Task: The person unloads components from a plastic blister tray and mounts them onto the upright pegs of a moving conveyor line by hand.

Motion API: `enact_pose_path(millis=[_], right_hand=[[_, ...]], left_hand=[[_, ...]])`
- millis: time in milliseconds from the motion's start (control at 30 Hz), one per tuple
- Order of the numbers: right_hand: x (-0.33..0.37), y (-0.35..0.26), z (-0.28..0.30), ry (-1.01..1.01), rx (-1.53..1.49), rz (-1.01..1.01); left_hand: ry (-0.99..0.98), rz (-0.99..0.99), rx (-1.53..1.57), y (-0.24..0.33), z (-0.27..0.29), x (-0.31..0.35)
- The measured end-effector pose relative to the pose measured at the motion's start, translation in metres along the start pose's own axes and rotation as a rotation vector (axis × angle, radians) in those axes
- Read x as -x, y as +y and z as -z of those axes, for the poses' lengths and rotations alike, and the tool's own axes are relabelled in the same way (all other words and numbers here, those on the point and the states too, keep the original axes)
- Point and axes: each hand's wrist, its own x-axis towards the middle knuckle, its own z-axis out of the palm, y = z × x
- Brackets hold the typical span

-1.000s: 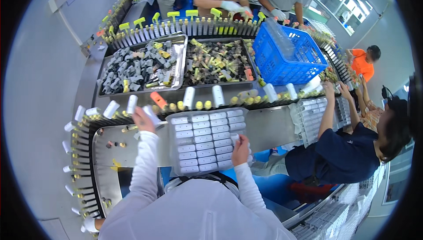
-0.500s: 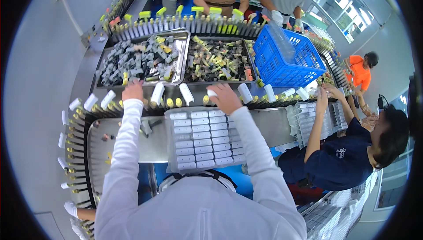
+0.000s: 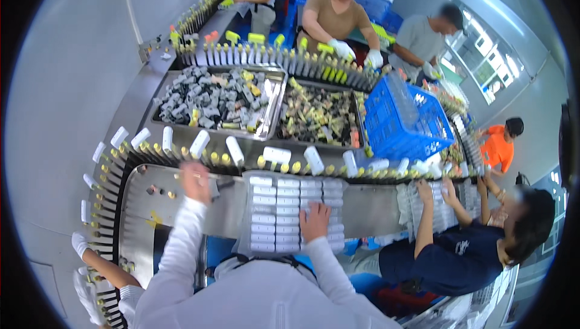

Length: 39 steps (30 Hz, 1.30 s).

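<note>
My right hand rests on the white plastic caps lined up in a clear plastic tray; its fingers look apart, and the cap surfaces under them are partly hidden. To the left, my left hand is smeared by motion over the near edge of the peg line, beside a dark piece on the metal table. Whether it holds anything does not show. Beyond the tray, a curved line of yellow-topped pegs carries several white caps, one lying crosswise.
Metal trays of grey pieces and mixed yellow-black pieces lie inside the line. A blue crate stands at their right. A co-worker in a navy shirt works at my right; another person's gloved hand is at lower left.
My right hand has come back from the peg line to the cap tray. A white cap now sits crosswise on the line. My left hand has drawn nearer, and the whole view has shifted.
</note>
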Motion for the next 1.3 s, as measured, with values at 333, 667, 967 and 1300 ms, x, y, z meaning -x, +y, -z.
enact_pose_path(millis=[333,667,967,1300], right_hand=[[0.014,-0.003,-0.006,-0.058,0.047,-0.125],[0.023,-0.003,-0.025,0.221,-0.082,-0.234],[0.015,0.014,-0.006,0.139,-0.413,-0.534],[0.03,0.033,-0.001,-0.021,-0.631,-0.441]], left_hand=[[-0.878,-0.322,-0.315,0.061,-0.13,0.1],[-0.746,-0.273,-0.114,0.047,-0.128,0.101],[-0.695,-0.039,-0.032,0.056,-0.139,0.099],[-0.5,0.463,0.287,0.07,-0.117,0.111]])
